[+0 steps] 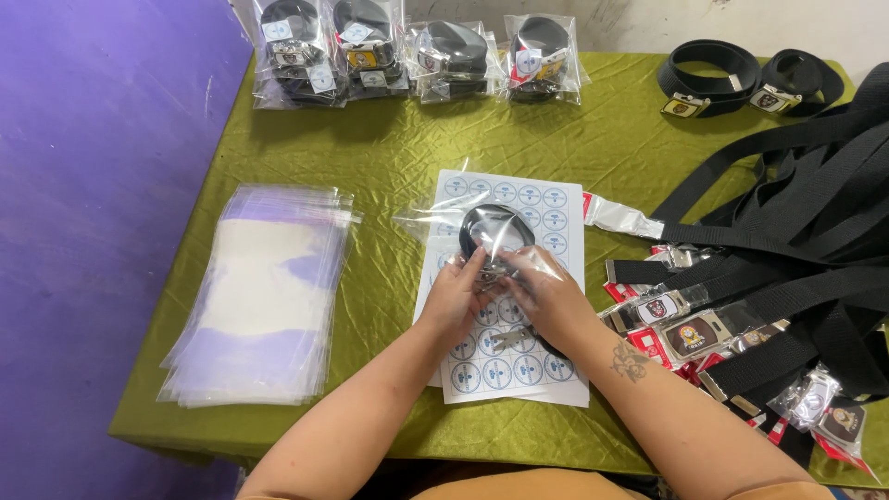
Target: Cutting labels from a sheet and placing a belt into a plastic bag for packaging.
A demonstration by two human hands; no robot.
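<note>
Left hand point(456, 294) and right hand point(546, 289) side by side at table centre, fingers curled and gripping the near edge of a clear plastic bag point(463, 222); glossy, crinkled film, mouth toward the hands; inside, a coiled black belt point(493, 229), round and flat, woven webbing; bag and belt lying on top of a sticker sheet point(519, 366); white paper rectangle, rows of small round blue-and-white labels; a second such sheet just beneath, offset slightly.

Underneath everything, a green tablecloth point(389, 167); satin-like sheen, creased and rumpled.

To the left, well apart from the hands, a stack of empty clear bags point(264, 296); flat, translucent rectangles, edges fanned out unevenly.

Along the far edge, a row of packed belts point(417, 56); each a black coil with a metal buckle, sealed in shiny film; at far right, two loose coiled belts point(741, 79), unbagged, buckles with small coloured emblems.

On the right, a heap of uncoiled black belts point(796, 241); long matte straps lying across one another, rectangular metal buckles point(690, 333) near the right forearm, some wrapped in crinkly clear sleeves with red trim; a small tattoo visible on that forearm.
</note>
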